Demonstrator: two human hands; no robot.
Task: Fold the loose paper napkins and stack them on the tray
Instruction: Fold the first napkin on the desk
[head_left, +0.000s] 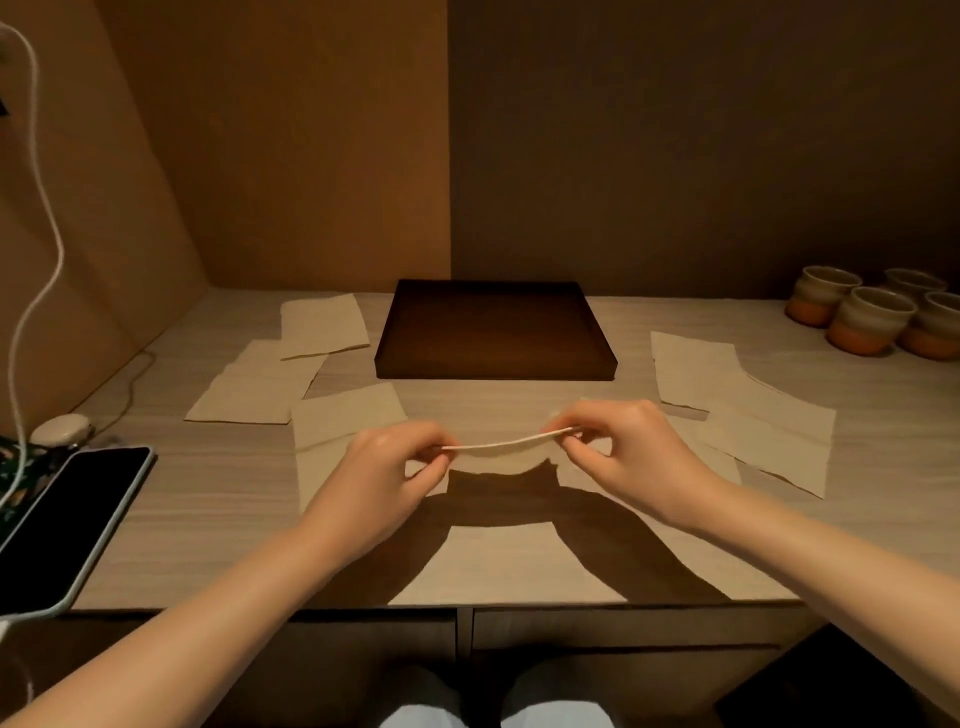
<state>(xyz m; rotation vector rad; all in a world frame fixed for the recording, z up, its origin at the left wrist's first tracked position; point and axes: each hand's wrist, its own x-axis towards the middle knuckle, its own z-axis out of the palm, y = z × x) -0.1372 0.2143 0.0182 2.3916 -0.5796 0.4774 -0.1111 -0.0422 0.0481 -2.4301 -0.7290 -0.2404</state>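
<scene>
My left hand (387, 470) and my right hand (621, 452) each pinch one end of a paper napkin (506, 449), holding it up above the table so that I see it edge-on, sagging in the middle. Behind it a dark wooden tray (496, 366) sits with nothing in it. Loose cream napkins lie flat around it: one at the far left (322, 325), one beside it (254, 389), one under my left hand (337, 421), two on the right (691, 371) (774, 436), and one at the front edge (511, 564).
Several ceramic cups (867, 319) stand at the back right. A phone (62, 525) with a white cable (36, 218) lies at the front left, next to a small white case (60, 428). Walls close off the back and left.
</scene>
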